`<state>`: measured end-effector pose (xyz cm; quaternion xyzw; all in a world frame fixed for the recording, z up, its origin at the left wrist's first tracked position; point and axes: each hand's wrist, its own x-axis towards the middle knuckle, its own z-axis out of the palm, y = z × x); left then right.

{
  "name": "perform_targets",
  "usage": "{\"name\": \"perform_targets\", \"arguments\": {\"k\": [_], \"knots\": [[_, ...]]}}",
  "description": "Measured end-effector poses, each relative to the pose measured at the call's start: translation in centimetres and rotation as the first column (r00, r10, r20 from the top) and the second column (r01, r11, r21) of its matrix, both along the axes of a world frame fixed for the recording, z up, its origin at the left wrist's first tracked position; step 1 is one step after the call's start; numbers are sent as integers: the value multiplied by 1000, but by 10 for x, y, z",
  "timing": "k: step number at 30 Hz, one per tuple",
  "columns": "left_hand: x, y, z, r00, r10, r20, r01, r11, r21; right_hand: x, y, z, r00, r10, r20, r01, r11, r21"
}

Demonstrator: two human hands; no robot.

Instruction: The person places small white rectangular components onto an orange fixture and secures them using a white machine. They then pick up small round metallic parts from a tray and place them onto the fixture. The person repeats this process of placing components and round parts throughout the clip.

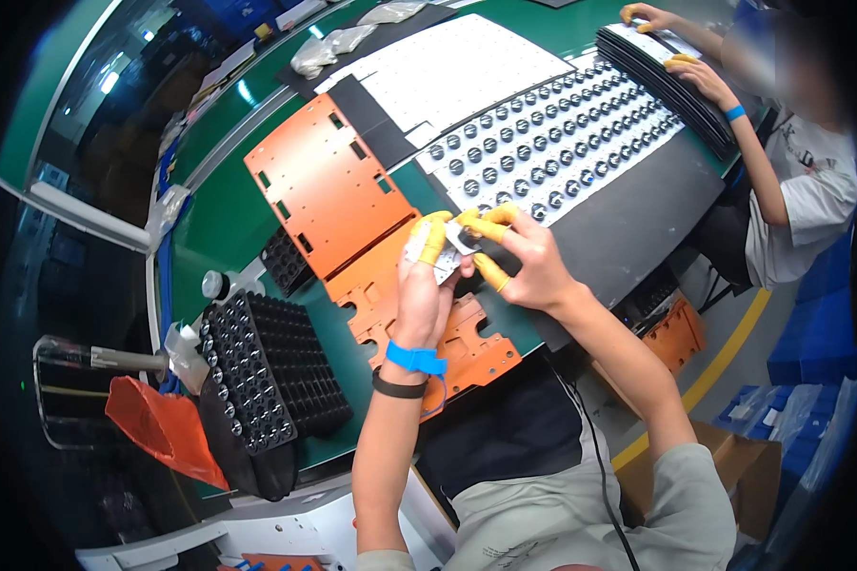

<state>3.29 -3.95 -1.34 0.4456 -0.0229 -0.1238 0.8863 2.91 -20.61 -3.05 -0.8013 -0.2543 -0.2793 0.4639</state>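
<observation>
Both my hands meet over the green bench, each with yellow finger cots. My left hand (425, 285), with a blue wrist strap and a black band, holds a small white flat part (445, 255). My right hand (524, 257) pinches the same part from the right, at a small dark piece on its top edge. Under the hands lies an orange perforated fixture plate (328, 186). Just beyond them is a white panel (552, 143) carrying rows of round dark components.
A black tray (262, 371) of small round parts sits at my left, with a smaller black tray (286, 259) behind it. Another person's hands (700, 76) rest on a stack of dark panels (676, 90) at the far right. An orange bag (162, 428) hangs at the lower left.
</observation>
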Motion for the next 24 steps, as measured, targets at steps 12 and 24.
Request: {"name": "perform_targets", "arguments": {"k": [12, 24], "knots": [[-1, 1, -3, 999, -12, -41, 15, 996, 91, 3, 4, -7, 980, -179, 88, 188, 976, -111], [-7, -10, -1, 979, 151, 134, -199, 834, 514, 7, 5, -1, 950, -271, 152, 296, 939, -175]]}}
